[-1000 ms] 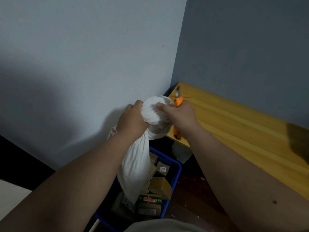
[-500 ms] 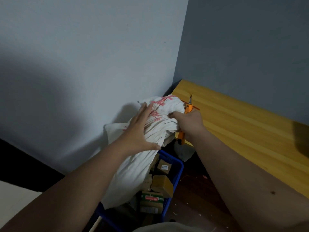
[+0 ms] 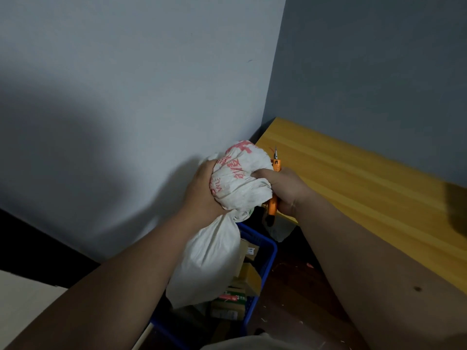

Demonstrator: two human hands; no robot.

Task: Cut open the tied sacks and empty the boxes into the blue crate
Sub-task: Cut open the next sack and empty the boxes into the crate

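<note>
A white sack (image 3: 235, 183) with red print is bunched up between both hands above the blue crate (image 3: 265, 263). My left hand (image 3: 202, 193) squeezes its left side. My right hand (image 3: 285, 190) grips its right side and also holds an orange utility knife (image 3: 275, 183), blade pointing up. The sack's loose lower part hangs down into the crate. Several cardboard boxes (image 3: 242, 286) lie inside the crate, partly hidden by the sack.
A yellow wooden tabletop (image 3: 366, 193) runs along the right, its corner just behind my right hand. Grey walls meet in a corner behind. A pale surface (image 3: 22, 304) sits at lower left. Dark floor (image 3: 290, 299) with small scraps lies right of the crate.
My left hand went from flat and spread on the sack to a tight grip. The sack, spread out a moment ago, is now scrunched into a ball again.
</note>
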